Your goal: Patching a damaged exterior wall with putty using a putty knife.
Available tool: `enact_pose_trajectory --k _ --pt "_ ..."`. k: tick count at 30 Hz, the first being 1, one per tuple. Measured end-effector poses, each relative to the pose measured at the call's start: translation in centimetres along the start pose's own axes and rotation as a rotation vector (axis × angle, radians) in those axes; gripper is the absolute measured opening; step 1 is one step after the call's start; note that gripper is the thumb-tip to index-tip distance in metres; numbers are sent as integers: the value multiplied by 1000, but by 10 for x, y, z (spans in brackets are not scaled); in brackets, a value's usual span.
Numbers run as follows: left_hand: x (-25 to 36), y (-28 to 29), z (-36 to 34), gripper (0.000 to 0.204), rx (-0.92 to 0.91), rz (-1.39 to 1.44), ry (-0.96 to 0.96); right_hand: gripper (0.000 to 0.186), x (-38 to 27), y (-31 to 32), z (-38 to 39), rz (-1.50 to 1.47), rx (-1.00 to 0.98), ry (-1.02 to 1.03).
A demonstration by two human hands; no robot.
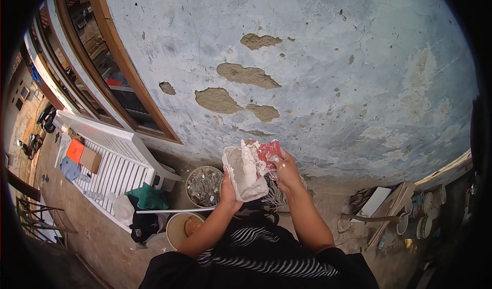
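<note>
My left hand (228, 189) holds a crumpled white bag (245, 172) up in front of me, gripping its lower left side. My right hand (286, 170) is at the bag's top right, fingers closed on a red tool or piece (269, 150) smeared with white paste. Both hands are dusted white. Straight ahead stands a pale blue plastered wall (318, 48) with several patches (246, 75) where the plaster has broken off to brown.
A white slatted bench (120, 163) stands at the left with an orange box, cloths and a green rag on it. Two buckets (204, 186) sit below my hands, one with rubble. Boards, tins and a hammer-like tool (369, 218) lie at the right. A wooden window frame (125, 66) runs along the left.
</note>
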State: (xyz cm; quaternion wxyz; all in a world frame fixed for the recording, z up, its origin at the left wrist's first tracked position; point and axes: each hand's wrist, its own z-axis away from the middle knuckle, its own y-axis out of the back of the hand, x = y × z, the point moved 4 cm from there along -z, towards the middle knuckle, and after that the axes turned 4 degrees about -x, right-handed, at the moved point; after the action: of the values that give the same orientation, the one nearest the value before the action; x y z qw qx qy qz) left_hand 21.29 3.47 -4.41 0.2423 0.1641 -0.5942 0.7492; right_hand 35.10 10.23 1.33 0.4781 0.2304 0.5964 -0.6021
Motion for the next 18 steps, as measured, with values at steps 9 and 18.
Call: enact_pose_trajectory --k 9,18 --pt "32 29 -41 57 -12 -153 -113 19 -8 -112 30 1153 93 592" --pt "65 41 -47 61 -89 -101 -43 22 32 -85 -22 265 78 176"
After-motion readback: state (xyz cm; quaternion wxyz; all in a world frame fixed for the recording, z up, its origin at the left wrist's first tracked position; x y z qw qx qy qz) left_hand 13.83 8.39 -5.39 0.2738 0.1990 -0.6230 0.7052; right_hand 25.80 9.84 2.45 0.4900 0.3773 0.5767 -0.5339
